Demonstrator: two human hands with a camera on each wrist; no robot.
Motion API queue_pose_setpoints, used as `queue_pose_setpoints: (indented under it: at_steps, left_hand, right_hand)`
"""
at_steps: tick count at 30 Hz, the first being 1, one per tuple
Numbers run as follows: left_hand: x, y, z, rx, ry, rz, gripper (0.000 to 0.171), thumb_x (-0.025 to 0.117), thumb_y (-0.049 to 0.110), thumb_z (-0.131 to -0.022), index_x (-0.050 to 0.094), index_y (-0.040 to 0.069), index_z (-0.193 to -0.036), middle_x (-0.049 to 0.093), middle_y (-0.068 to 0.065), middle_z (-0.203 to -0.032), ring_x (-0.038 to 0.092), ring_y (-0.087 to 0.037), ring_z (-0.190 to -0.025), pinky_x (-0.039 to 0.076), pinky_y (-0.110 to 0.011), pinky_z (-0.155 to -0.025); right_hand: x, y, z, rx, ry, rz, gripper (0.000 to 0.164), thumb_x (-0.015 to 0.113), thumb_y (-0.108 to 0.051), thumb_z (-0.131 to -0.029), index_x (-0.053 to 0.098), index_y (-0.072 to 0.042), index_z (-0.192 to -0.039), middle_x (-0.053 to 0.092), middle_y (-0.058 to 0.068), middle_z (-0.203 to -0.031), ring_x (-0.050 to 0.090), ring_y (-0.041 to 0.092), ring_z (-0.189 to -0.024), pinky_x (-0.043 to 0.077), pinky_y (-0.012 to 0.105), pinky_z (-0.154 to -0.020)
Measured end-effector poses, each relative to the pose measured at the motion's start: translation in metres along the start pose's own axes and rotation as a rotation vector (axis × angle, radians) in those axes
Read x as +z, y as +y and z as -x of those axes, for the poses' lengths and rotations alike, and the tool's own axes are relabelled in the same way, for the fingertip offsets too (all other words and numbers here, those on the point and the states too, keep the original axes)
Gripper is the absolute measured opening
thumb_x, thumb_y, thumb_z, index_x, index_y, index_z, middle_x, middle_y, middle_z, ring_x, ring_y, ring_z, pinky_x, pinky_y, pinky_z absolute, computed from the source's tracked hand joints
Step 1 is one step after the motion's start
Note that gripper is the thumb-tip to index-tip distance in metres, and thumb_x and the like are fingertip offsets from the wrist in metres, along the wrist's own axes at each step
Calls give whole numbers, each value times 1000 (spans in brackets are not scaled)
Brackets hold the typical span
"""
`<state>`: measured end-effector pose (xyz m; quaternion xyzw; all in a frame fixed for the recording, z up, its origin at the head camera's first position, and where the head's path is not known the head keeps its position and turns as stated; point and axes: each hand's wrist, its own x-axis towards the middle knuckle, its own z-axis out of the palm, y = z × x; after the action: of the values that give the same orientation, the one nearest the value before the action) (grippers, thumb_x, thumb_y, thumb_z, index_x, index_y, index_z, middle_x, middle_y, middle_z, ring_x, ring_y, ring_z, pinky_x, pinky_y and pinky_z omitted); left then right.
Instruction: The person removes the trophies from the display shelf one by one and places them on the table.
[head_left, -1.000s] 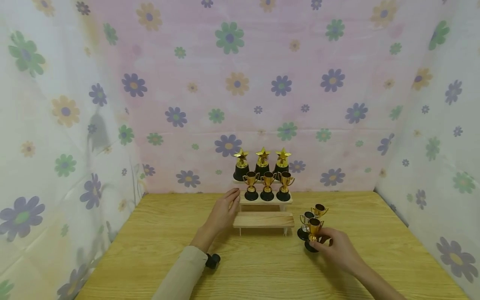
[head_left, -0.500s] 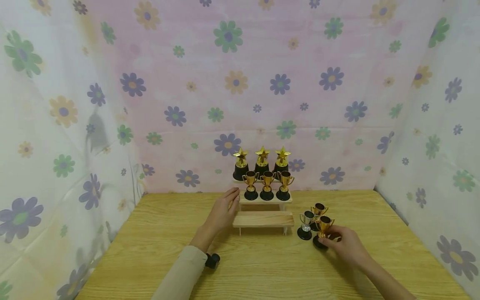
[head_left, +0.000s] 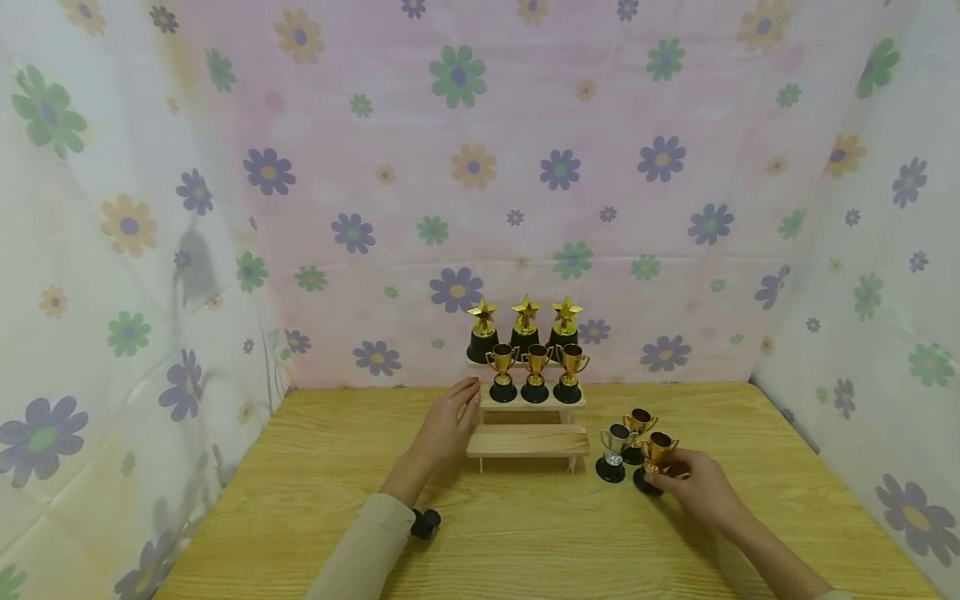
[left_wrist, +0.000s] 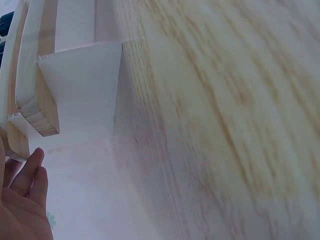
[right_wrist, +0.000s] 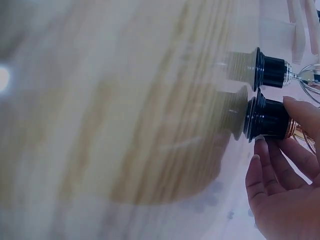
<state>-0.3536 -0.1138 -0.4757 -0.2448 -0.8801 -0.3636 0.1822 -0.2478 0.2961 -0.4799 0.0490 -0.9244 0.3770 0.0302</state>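
My right hand (head_left: 701, 487) pinches a small bronze-coloured trophy cup (head_left: 658, 450) low on its body, thumb on one side and fingers on the other. In the right wrist view its black base (right_wrist: 270, 117) is upright, at or just above the table. Close by stand a silver trophy cup (head_left: 614, 442) and a gold trophy cup (head_left: 639, 423). My left hand (head_left: 446, 421) rests with extended fingers at the left end of a stepped wooden display stand (head_left: 528, 440); in the left wrist view the fingertips (left_wrist: 36, 156) are by its board end.
Three gold star trophies (head_left: 526, 321) stand on the top step, and three trophy cups (head_left: 536, 371) on the middle one. A black object (head_left: 426, 523) sits at the left wrist. Flowered cloth (head_left: 480, 167) surrounds the wooden table (head_left: 510, 542).
My right hand has moved right with the bronze trophy cup, away from in front of the silver and gold cups. The left hand has stayed at the stand.
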Motion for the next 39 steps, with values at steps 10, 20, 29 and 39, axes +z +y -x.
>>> queue_pose_setpoints:
  at_steps: [10, 20, 29, 39]
  left_hand:
    - [0, 1, 0, 4, 3, -2, 41, 48, 21, -111, 57, -3, -143, 52, -17, -151, 47, -33, -142, 40, -45, -117]
    - [-1, 1, -1, 1, 0, 1, 41, 49, 21, -111, 57, -3, -143, 52, -17, -151, 47, -33, -142, 40, -45, -117]
    - [-4, 3, -2, -12, -9, 0, 43, 47, 23, -111, 56, -3, -144, 51, -17, -152, 46, -33, -143, 39, -45, -118]
    - [-3, 3, 0, -13, -11, -11, 42, 49, 20, -110, 56, -3, -144, 51, -17, -152, 46, -33, -143, 39, -46, -118]
  right_hand:
    - [-3, 9, -4, 4, -11, -13, 30, 81, -24, -89, 72, 0, -105, 73, 6, -98, 67, 19, -89, 56, 34, -75]
    - [-8, 13, -7, 37, -19, -13, 35, 80, -26, -90, 70, 3, -105, 72, 9, -100, 68, 24, -91, 58, 37, -77]
    - [-10, 14, -10, 37, -26, -25, 38, 80, -27, -90, 69, 5, -107, 72, 12, -102, 69, 25, -92, 59, 36, -76]
    - [-20, 12, 2, 0, -33, 3, 45, 80, -27, -91, 68, 5, -120, 71, 16, -113, 68, 26, -96, 58, 34, -75]
